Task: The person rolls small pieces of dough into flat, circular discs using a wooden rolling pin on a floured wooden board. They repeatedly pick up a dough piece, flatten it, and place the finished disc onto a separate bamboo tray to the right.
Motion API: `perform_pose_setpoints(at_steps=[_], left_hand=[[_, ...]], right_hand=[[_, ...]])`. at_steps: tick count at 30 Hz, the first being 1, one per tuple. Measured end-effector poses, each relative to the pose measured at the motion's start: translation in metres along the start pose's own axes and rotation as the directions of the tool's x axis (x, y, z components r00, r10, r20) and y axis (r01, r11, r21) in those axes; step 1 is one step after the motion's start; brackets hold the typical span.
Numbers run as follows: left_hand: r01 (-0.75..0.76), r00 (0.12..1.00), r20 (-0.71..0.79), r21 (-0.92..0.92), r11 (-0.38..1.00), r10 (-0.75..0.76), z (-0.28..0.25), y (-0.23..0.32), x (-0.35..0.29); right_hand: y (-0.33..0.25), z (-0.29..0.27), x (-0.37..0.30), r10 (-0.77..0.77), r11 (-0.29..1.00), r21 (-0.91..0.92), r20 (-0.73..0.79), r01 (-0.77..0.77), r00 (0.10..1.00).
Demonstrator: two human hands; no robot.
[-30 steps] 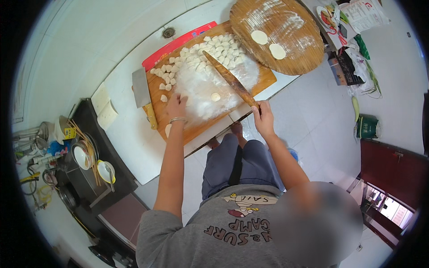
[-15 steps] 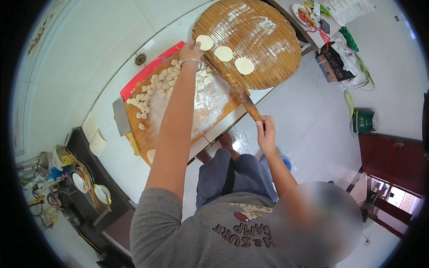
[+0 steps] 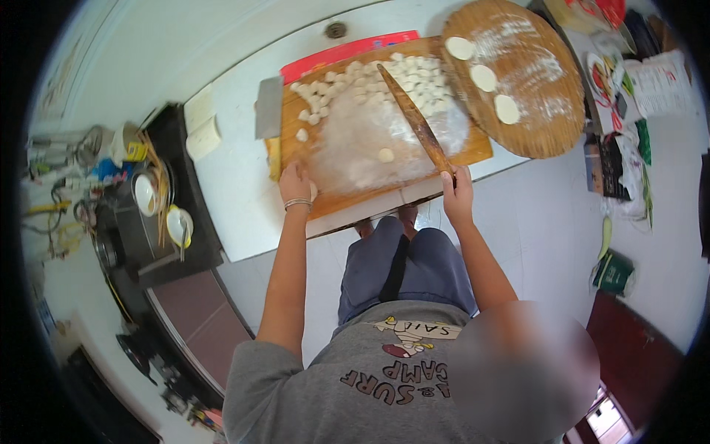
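Clasping the rolling pin (image 3: 416, 118) firmly in my right hand (image 3: 458, 187), I should touch the near-left dough disc (image 3: 313, 191) lightly, though I cannot tell my left hand (image 3: 295, 185)'s hold.

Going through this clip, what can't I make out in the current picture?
All in the head view:
- Left hand: motion blur; whether it grips anything is unclear.
- Pale round piece: partly hidden by that hand.
- Rolling pin: near end covered by the right hand.
- Dough pieces: too small and crowded to count reliably.
- Grey shirt: partly covered by a blurred disc.
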State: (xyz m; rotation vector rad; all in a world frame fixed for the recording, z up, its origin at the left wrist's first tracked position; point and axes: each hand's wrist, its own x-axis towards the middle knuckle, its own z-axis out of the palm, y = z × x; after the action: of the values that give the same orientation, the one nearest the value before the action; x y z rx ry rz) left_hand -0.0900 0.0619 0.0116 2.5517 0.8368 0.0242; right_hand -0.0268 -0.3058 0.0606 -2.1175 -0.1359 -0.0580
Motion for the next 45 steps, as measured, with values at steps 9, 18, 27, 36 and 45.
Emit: perform_pose_setpoints(at_steps=[9, 18, 27, 36, 45], left_hand=[[-0.079, 0.996, 0.034, 0.001, 0.997, 0.079, -0.003, -0.046, -0.020], [-0.033, 0.978, 0.201, -0.080, 0.996, 0.049, -0.009, -0.045, -0.007], [-0.083, 0.838, 0.303, -0.751, 0.656, 0.454, 0.032, 0.116, -0.012], [0.271, 0.622, 0.528, -0.838, 0.474, 0.578, 0.101, 0.404, -0.038], [-0.287, 0.776, 0.150, -0.781, 0.554, 0.613, 0.125, 0.423, -0.027]], right_hand=[[-0.054, 0.071, -0.009, -0.091, 0.995, -0.036, 0.144, 0.097, 0.985], [-0.057, 0.052, -0.031, 0.066, 0.994, -0.087, 0.044, -0.062, 0.997], [-0.028, -0.020, -0.039, 0.137, 0.988, -0.039, -0.197, -0.147, 0.971], [0.025, -0.135, -0.058, 0.203, 0.967, -0.024, -0.523, -0.253, 0.828], [0.057, -0.158, -0.067, 0.202, 0.962, -0.047, -0.543, -0.270, 0.815]])
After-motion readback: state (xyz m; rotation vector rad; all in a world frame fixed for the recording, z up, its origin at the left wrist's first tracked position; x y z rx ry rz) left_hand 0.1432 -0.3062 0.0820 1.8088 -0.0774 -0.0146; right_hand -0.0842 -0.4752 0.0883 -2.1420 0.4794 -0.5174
